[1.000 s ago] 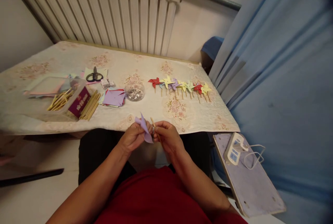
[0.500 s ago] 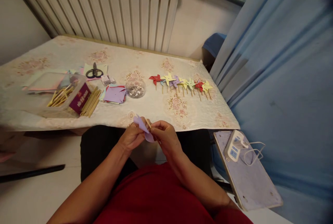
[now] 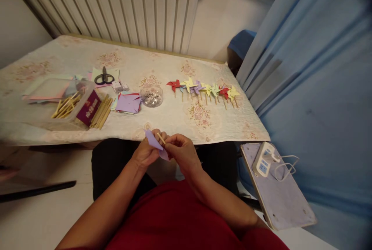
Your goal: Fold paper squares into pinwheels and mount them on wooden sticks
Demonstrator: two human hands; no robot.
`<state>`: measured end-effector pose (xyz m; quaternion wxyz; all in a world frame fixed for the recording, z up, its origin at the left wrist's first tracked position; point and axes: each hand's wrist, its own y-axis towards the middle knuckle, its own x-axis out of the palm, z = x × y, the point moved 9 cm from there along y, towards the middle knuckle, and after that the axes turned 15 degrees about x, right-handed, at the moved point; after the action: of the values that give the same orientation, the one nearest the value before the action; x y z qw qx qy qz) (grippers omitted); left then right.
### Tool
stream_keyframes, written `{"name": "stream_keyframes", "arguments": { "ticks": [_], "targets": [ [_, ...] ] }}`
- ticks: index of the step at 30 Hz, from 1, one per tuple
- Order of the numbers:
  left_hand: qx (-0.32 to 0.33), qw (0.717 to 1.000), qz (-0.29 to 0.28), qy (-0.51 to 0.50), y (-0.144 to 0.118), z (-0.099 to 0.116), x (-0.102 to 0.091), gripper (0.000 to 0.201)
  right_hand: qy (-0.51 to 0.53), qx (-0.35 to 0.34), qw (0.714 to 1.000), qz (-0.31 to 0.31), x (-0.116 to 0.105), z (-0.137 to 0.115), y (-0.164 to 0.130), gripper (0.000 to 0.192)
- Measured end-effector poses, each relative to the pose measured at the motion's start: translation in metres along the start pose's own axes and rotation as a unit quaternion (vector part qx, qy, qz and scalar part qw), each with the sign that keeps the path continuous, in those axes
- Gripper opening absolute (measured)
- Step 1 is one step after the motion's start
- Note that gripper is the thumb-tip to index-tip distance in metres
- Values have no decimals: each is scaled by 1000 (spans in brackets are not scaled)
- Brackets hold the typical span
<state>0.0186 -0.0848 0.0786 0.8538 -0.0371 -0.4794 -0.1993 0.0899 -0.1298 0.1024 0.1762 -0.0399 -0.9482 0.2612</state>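
I see both hands, left (image 3: 147,152) and right (image 3: 181,153), pinching purple paper (image 3: 151,140) and a stick (image 3: 161,138); floral tablecloth (image 3: 180,120), radiator (image 3: 130,6), blue curtain (image 3: 319,68) around.

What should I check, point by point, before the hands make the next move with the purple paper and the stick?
1. Left hand holds the purple paper: ok.
2. Right hand pinches the wooden stick, whose tip lies against the paper: ok.
3. Stick fixed through the paper's centre: cannot tell, the fingers hide it.
4. Spare sticks and the stack of cut papers lie on the table: ok.
5. Clear bowl stands upright beside the papers: ok.
6. Finished pinwheels lie in a row, apart from the hands: ok.
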Motion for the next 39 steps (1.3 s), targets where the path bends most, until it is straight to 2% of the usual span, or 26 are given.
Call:
{"name": "stream_keyframes", "arguments": {
  "ticks": [8, 20, 28, 39],
  "targets": [
    [-8, 1000, 15, 8, 0, -2, -6, 43, -23, -2, 1000, 4, 2, -1, -1, 10],
    [1, 1000, 0, -11, -1, 0, -6, 41, -36, -14, 999, 19, 2, 0, 1, 9],
    [0, 1000, 2, 4, -1, -1, -9, 47, -35, -17, 999, 27, 0, 0, 2, 10],
    [6, 1000, 11, -4, -1, -1, -11, 43, -40, -14, 999, 24, 0, 2, 2, 11]
  ]
}}
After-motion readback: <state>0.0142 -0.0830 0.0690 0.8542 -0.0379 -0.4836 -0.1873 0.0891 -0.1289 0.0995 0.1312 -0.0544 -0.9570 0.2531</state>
